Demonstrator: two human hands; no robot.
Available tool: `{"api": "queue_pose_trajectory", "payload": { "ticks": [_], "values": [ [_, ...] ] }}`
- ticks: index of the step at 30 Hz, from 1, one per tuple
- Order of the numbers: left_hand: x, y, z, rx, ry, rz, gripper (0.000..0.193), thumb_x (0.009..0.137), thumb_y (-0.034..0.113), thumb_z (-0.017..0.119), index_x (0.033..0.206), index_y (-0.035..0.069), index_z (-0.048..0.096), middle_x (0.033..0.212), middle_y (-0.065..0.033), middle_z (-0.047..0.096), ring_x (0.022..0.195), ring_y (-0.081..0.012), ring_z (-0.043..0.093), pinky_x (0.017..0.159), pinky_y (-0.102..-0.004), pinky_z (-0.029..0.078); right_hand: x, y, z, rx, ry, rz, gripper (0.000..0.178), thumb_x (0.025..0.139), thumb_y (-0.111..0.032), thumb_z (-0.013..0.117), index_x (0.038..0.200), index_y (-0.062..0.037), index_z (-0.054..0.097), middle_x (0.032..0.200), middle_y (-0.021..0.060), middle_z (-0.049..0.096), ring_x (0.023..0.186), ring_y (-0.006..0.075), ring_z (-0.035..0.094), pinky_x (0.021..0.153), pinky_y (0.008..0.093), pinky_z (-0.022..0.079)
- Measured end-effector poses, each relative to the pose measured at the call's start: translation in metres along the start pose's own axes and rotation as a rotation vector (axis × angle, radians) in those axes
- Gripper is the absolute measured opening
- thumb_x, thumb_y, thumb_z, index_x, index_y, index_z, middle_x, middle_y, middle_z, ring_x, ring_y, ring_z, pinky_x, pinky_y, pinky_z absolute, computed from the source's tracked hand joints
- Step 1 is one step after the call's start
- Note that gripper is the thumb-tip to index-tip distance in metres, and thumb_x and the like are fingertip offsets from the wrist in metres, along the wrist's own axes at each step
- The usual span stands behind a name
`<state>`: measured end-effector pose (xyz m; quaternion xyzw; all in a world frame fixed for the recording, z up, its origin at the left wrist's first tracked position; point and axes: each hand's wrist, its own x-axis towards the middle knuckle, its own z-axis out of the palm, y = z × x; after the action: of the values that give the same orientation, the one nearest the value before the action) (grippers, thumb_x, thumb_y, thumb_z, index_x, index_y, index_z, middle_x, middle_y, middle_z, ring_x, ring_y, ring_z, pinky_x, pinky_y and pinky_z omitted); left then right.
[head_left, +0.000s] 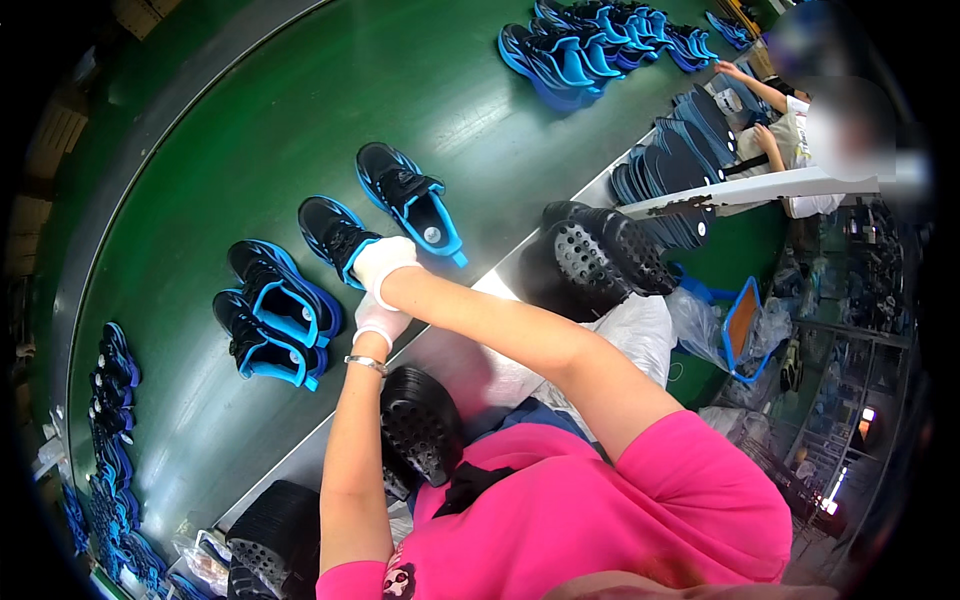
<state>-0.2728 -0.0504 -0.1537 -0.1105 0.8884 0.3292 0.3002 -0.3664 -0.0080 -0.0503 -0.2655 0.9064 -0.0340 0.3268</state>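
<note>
My right hand (385, 262), in a white glove, is closed at the heel opening of a black-and-blue sneaker (333, 232) on the green table. Its fingertips are partly out of sight in the shoe. Just below it, near the table's edge, is my left hand (380, 320), also gloved; the right hand and wrist hide its fingers. Another sneaker (405, 195) lies to the right, heel toward me, with a pale round sticker on its insole. To the left, a pair of matching sneakers (275, 315) sits side by side.
More sneakers stand in rows at the far right (585, 50) and far left (115, 450). Black studded shoe forms (590, 255) line the near edge. Dark insoles (670, 160) are stacked by a white rail (770, 187). Beyond it, a co-worker's arm (755, 85) reaches toward the table.
</note>
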Motion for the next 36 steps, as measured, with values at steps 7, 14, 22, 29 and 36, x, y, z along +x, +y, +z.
{"api": "queue_pose_trajectory", "payload": {
  "ticks": [7,14,22,29,36],
  "values": [
    [-0.014,0.016,-0.003,-0.085,0.156,-0.058,0.043,0.088,0.043,0.050,0.117,0.013,0.063,0.121,-0.0149,0.062,0.115,-0.0319,0.057,0.092,-0.0397,0.047,0.013,0.002,0.014,-0.054,0.012,-0.045,0.019,0.084,-0.016,0.058,0.095,-0.0125,0.073,0.101,0.0114,0.070,0.096,0.0269,0.068,0.078,0.0359,0.053],
    [-0.015,0.034,-0.012,0.046,0.183,-0.130,0.040,0.086,0.039,0.054,0.114,0.013,0.064,0.115,-0.0151,0.064,0.108,-0.0338,0.060,0.088,-0.0389,0.050,0.006,0.017,0.010,0.118,0.092,-0.042,0.022,0.085,-0.020,0.056,0.098,-0.0107,0.072,0.101,0.0131,0.070,0.097,0.0279,0.067,0.080,0.0366,0.053],
    [-0.079,-0.001,-0.031,0.152,0.536,-0.149,0.042,0.078,0.046,0.069,0.087,0.005,0.064,0.088,-0.0165,0.066,0.085,-0.0364,0.063,0.073,-0.0437,0.050,-0.081,0.101,-0.015,0.192,0.579,-0.049,0.020,0.082,-0.029,0.055,0.087,-0.0135,0.067,0.085,0.0122,0.068,0.082,0.0323,0.065,0.073,0.0445,0.050],
    [-0.099,-0.037,-0.047,0.121,0.737,-0.126,0.043,0.079,0.037,0.069,0.110,0.008,0.063,0.105,-0.0159,0.064,0.098,-0.0330,0.061,0.081,-0.0398,0.049,-0.061,0.133,0.043,0.422,0.500,-0.145,0.034,0.084,-0.019,0.056,0.118,-0.0185,0.059,0.116,0.0167,0.058,0.104,0.0369,0.058,0.086,0.0431,0.048],
    [-0.189,0.017,-0.046,0.017,0.738,0.211,0.048,0.079,0.016,0.071,0.123,0.001,0.055,0.117,-0.0178,0.057,0.108,-0.0331,0.056,0.094,-0.0368,0.044,-0.067,0.091,0.075,0.405,0.510,-0.238,0.026,0.083,-0.010,0.054,0.107,-0.0192,0.059,0.103,0.0189,0.059,0.096,0.0388,0.059,0.081,0.0442,0.049]
  ]
}}
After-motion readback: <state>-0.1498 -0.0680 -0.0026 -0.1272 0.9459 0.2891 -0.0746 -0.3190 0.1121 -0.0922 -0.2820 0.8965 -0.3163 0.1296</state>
